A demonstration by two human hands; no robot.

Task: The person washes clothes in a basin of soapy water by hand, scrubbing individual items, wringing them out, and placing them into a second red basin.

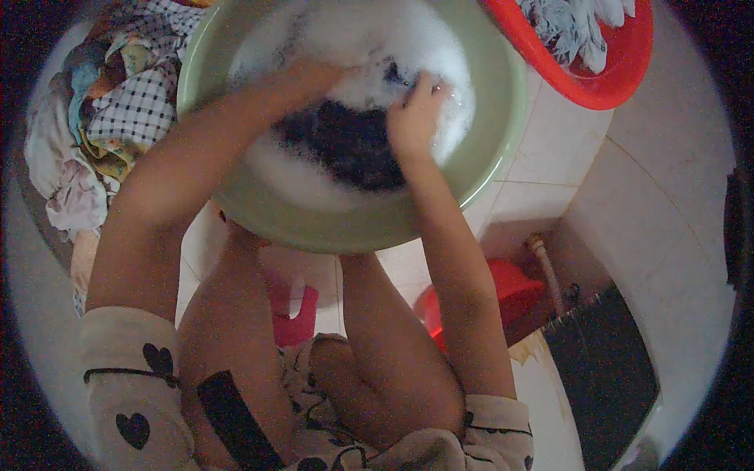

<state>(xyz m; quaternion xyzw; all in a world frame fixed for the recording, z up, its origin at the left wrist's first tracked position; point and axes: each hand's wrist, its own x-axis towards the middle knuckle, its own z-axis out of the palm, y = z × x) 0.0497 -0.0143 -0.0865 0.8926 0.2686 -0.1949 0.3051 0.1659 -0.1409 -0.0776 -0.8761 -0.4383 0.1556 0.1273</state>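
Note:
A wide pale-green basin (500, 135) holds water covered with white suds (436, 41). In its middle lies dark wet cloth (347, 147), partly under the foam. My left hand (336, 70) reaches into the suds at the cloth's far side; its fingers are blurred and hidden by foam. To the right of the cloth, my right hand (415, 120) curls its fingers around a dark fold, with suds about its knuckles. A small dark patch of cloth (393, 72) shows through the foam between both hands.
Piled laundry (132, 106), some of it checked, lies left of the basin. A red tub (624, 76) with pale wet cloth (565, 35) stands at the upper right. Lower right are another red plastic item (512, 282), a hose (548, 271) and a dark mat (601, 371).

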